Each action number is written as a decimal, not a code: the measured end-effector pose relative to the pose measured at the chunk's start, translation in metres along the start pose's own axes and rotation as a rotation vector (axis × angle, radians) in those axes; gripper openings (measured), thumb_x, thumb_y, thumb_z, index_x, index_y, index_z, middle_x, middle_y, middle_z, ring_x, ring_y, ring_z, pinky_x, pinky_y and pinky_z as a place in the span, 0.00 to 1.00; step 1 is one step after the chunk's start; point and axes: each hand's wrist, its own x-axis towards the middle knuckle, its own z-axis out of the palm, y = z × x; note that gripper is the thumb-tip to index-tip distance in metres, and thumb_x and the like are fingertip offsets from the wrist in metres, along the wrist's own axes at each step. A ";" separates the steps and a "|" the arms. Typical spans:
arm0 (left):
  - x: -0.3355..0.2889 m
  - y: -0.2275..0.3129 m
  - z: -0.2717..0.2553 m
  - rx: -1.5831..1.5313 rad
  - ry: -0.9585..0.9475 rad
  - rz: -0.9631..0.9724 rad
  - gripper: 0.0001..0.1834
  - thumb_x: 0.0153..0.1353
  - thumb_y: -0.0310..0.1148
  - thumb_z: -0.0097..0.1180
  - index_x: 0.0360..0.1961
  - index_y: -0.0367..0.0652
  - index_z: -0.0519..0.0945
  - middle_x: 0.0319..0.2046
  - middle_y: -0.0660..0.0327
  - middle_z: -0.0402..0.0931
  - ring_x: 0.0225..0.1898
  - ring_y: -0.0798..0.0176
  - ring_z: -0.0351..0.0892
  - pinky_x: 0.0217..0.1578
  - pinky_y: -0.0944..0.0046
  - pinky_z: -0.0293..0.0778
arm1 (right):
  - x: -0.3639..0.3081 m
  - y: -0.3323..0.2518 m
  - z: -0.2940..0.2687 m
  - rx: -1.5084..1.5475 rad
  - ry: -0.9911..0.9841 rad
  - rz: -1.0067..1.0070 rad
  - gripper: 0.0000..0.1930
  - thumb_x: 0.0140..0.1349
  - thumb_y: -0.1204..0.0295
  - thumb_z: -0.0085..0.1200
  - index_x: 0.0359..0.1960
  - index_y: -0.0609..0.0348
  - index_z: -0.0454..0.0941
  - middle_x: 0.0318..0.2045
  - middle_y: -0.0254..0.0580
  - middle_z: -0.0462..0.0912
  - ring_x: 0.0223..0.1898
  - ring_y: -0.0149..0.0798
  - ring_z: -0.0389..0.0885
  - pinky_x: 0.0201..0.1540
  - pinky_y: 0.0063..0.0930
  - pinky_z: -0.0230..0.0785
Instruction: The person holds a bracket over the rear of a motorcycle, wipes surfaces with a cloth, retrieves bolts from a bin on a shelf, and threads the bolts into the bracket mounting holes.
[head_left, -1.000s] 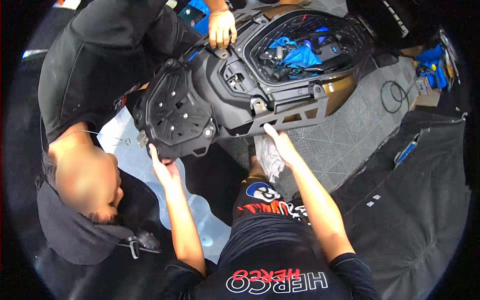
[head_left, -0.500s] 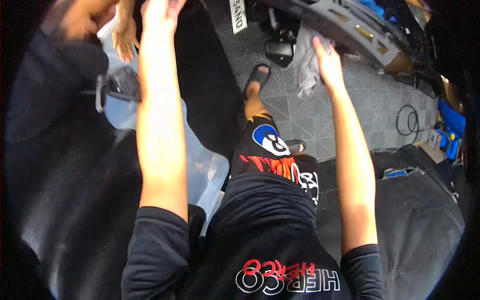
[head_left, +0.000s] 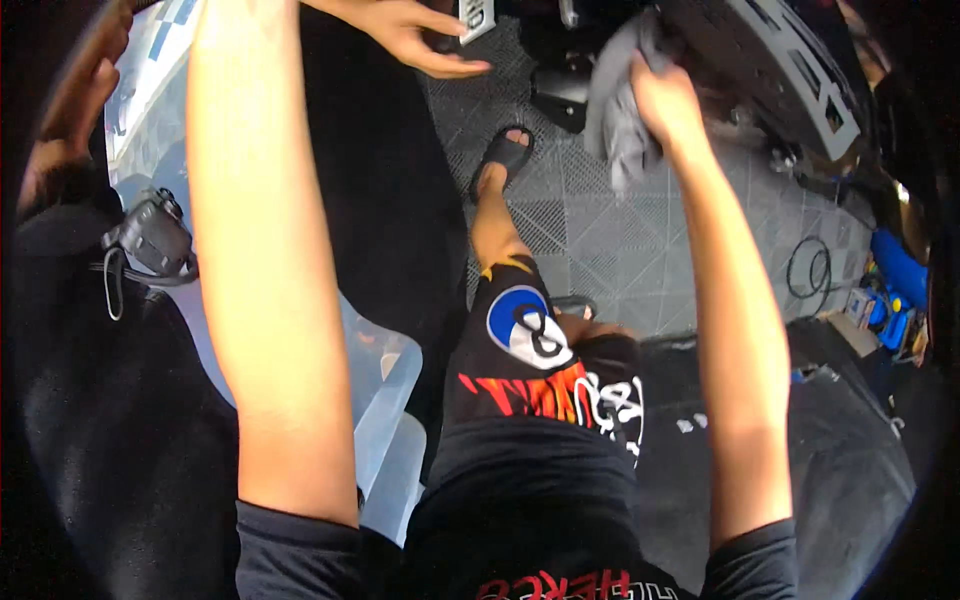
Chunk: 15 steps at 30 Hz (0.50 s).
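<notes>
My right hand [head_left: 665, 100], at the upper right, is closed around a crumpled grey cloth [head_left: 615, 110] that hangs down from it. Close beside the cloth is a dark bodywork panel with grey slotted trim [head_left: 805, 75]. My left forearm [head_left: 265, 250] reaches up past the top edge, so my left hand is out of view. Another person's hand [head_left: 425, 40], fingers spread, comes in at the top, right of my forearm. To the left of my forearm is a dark box-like device [head_left: 155, 235] with a loop, over a pale translucent surface [head_left: 375, 350].
A white plate [head_left: 477, 18] lies at the top. Grey textured tiles [head_left: 620, 235] form the floor, with my sandalled foot [head_left: 505, 150] on it. On the right are a coiled black cable [head_left: 808, 268] and blue items [head_left: 890, 310]. Glossy black bodywork [head_left: 90, 420] fills the left.
My left arm has moved further up, taking the hand out of view. My right hand has shifted slightly up with the cloth. The other person's hand has swung to the right.
</notes>
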 end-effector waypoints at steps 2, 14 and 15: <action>0.008 -0.010 0.010 -0.030 0.073 0.004 0.17 0.63 0.41 0.61 0.50 0.49 0.77 0.50 0.65 0.75 0.47 0.64 0.70 0.54 0.61 0.69 | -0.011 0.015 -0.010 0.134 0.074 -0.135 0.27 0.67 0.49 0.49 0.54 0.60 0.79 0.50 0.64 0.81 0.57 0.62 0.77 0.61 0.45 0.67; -0.021 -0.024 0.041 -0.148 0.140 0.217 0.17 0.58 0.34 0.67 0.48 0.46 0.77 0.45 0.63 0.75 0.44 0.64 0.72 0.51 0.63 0.74 | -0.032 0.011 0.009 0.397 0.281 -0.259 0.19 0.70 0.63 0.50 0.54 0.66 0.75 0.42 0.62 0.84 0.47 0.57 0.84 0.52 0.41 0.73; -0.024 -0.024 0.045 -0.162 0.143 0.228 0.17 0.58 0.34 0.67 0.47 0.45 0.77 0.45 0.62 0.75 0.43 0.65 0.72 0.51 0.63 0.74 | -0.024 0.009 0.012 0.362 0.295 -0.288 0.19 0.70 0.63 0.49 0.53 0.66 0.75 0.42 0.64 0.84 0.47 0.59 0.84 0.51 0.42 0.73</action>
